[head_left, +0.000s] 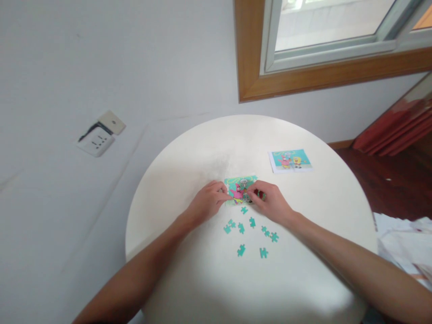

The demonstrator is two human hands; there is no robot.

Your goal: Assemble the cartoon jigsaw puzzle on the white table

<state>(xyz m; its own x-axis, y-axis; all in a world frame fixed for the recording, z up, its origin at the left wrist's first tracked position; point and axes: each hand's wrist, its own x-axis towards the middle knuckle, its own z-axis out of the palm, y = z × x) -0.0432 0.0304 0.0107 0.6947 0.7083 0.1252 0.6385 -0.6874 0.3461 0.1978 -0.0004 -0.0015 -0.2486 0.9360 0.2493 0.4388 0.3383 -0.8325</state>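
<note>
A partly assembled jigsaw puzzle with a pink cartoon starfish lies flat on the round white table. My left hand is at its left edge, with curved fingers and the thumb gripping that side. Over the right part of the puzzle, my right hand has thumb and fingertips pinched together on a puzzle piece, mostly covered by the fingers. Just below the puzzle lies a loose teal piece. Several more teal pieces are scattered nearer to me, among them one piece and another piece.
A printed reference picture of the cartoon lies at the back right of the white table. Left of the table, a wall socket hangs loose. A wood-framed window is behind, and papers lie off the right edge.
</note>
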